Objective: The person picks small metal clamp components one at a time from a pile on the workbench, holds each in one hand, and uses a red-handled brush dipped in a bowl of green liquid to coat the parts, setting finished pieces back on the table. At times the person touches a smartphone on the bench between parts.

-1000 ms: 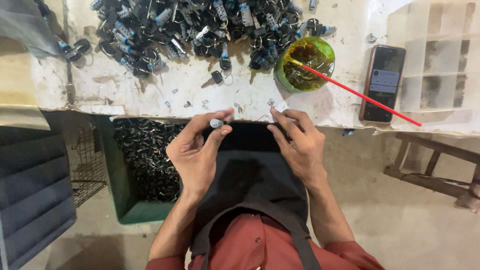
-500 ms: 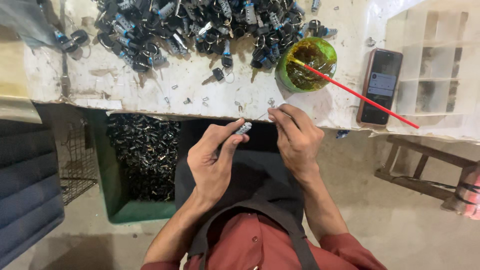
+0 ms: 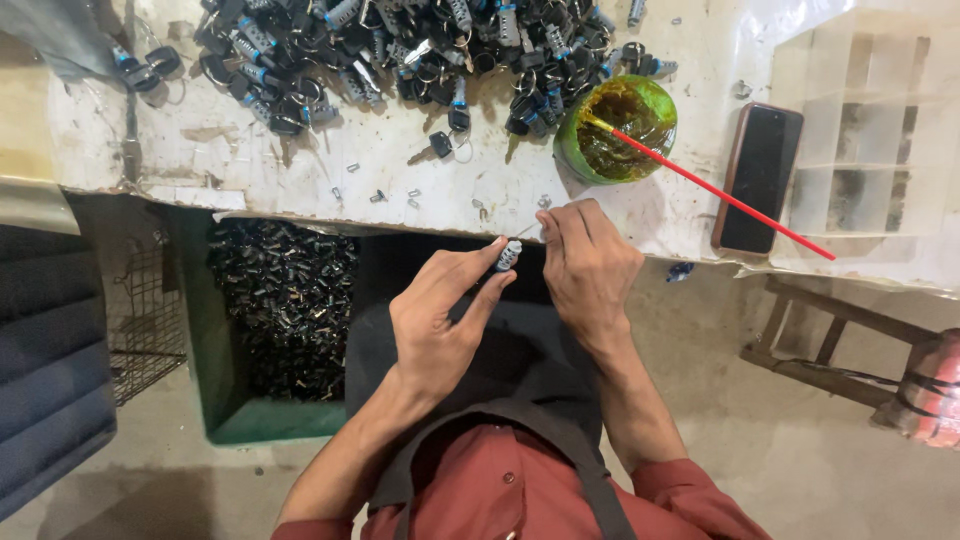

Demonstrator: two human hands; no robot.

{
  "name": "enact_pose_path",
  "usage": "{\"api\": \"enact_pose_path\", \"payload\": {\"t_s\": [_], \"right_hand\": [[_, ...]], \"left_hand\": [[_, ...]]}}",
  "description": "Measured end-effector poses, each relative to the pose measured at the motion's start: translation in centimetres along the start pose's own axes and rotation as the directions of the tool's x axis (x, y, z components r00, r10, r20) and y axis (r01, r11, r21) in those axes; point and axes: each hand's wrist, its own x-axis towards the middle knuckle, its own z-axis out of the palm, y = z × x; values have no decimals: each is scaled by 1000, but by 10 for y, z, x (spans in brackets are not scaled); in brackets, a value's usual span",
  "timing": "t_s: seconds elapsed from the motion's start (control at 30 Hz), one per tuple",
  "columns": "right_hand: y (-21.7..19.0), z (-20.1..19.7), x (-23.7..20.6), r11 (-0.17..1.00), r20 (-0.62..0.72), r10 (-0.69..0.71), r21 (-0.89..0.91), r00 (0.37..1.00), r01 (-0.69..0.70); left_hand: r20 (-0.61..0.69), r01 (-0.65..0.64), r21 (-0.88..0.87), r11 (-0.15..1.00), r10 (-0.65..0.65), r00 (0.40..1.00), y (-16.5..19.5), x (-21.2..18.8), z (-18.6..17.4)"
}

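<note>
**Small lock cylinder pinched at the bench edge**

Nearest, the left hand (image 3: 440,320) grips a small lock (image 3: 508,255) between thumb and fingertips, just in front of the bench (image 3: 250,165) edge. The lock is a short silvery cylinder with a darker band; its long axis runs roughly from 7 to 1 o'clock, upper end toward the bench. At 3 o'clock of it, the right hand (image 3: 590,265) is pinched shut on something thin at the lock's tip; what it is cannot be told. At 9 o'clock, lower down, a green bin (image 3: 225,425) holds dark parts. Farther, at 1 o'clock, a green bowl (image 3: 615,130) carries a red stick (image 3: 730,197), with a phone (image 3: 760,178) beside. Farthest, a pile of locks (image 3: 400,50) with keys.
</note>
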Motion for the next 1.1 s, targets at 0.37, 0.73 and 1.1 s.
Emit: {"api": "enact_pose_path", "payload": {"t_s": [0.37,0.73,1.1], "right_hand": [[-2,-22,-6,914,26,192,359,981,-188],[-20,-15,-18,953,-80,-28,300,996,51],[-17,-22,-39,508,83,345,821,935,-260]], "left_hand": [[-57,64,-39,997,-66,996,-6,3,-17],[-86,-7,67,998,13,996,-6,0,-13],[23,-104,46,993,103,994,2,-6,8]]}}
